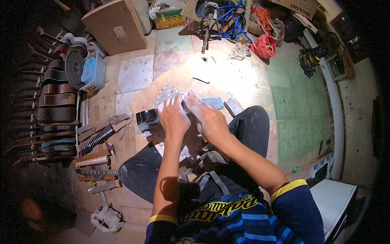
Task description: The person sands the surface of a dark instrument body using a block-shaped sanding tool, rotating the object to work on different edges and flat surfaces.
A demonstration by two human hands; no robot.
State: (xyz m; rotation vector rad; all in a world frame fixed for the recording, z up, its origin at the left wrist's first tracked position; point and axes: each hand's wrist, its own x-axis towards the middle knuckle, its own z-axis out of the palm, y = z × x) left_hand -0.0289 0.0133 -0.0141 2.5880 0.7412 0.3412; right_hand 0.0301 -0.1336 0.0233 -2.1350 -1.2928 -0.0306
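Note:
My left hand (174, 117), dusted with white powder, is closed over a glossy black piece (148, 117) that sticks out to its left. Right beside it, my right hand (208, 118) is also powdery, its fingers bent together over something dark between the hands. What that is stays mostly hidden. Past the right hand lies a blue-grey strip (213, 102), with a dark narrow bar (229, 109) near my right knee. Pale powder and a jagged-edged grey sheet (165, 93) spread under and beyond my fingers.
A row of guitar bodies (59, 101) stands at the left, with several guitar necks (97, 140) on the floor beside it. A blue container (92, 71), a wooden box (115, 28), blue hose (231, 18) and red bag (263, 45) lie farther off. A white cabinet (331, 199) is right.

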